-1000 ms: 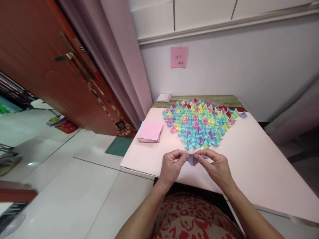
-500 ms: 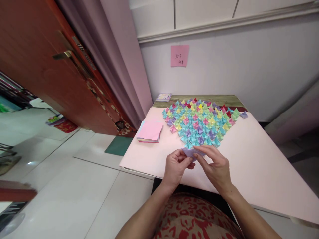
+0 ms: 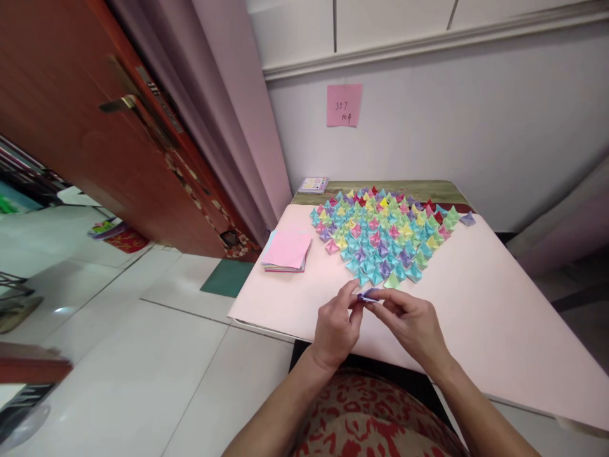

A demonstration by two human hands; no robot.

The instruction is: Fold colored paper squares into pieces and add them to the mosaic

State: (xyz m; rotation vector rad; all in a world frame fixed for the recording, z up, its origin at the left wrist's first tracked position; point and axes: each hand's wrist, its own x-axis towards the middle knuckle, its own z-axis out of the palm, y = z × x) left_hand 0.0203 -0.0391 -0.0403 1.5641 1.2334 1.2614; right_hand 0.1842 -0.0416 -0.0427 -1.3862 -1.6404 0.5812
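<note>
Between both hands is a small piece of purple origami paper (image 3: 368,296), partly folded and held just above the near part of the table. My left hand (image 3: 337,322) pinches its left end between thumb and fingers. On the right end, the thumb and fingertips of my right hand (image 3: 413,318) are closed too. Fingers cover much of the paper, so its exact folds are hidden. Just beyond the fingertips lie many small folded paper pieces (image 3: 375,238) in blue, green, yellow, pink, purple and red, set close together.
A stack of square paper (image 3: 287,249), pink on top, lies at the table's left. One purple folded piece (image 3: 468,219) sits apart at the right. A small printed pack (image 3: 313,185) is at the back left. A pink note (image 3: 344,105) hangs on the wall behind the pale pink tabletop (image 3: 495,317).
The purple paper has turned from showing a broad face to a narrow, more edge-on shape. My left fingers have shifted up around its left end, and a green folded piece beyond is now uncovered.
</note>
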